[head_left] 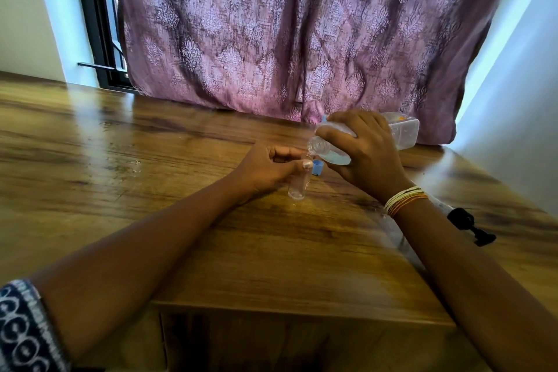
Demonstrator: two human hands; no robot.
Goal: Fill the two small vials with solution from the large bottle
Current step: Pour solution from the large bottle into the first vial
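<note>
Right grip (367,146) wrapped round tipped large bottle (401,130); mouth just above vial (299,183) pinched in left grip (265,169) (vial near upright).

Left of the blue cap (317,167) the counter (126,160) lies wide and bare, and a hand can pass there freely. Just beside the cap the left hand (268,170) holds a vial (299,186), and the tilted bottle (362,139) in the right hand (367,154) closes the space above it. Right of the cap, nearer the counter's edge, a black object (471,225) lies in the way.
</note>
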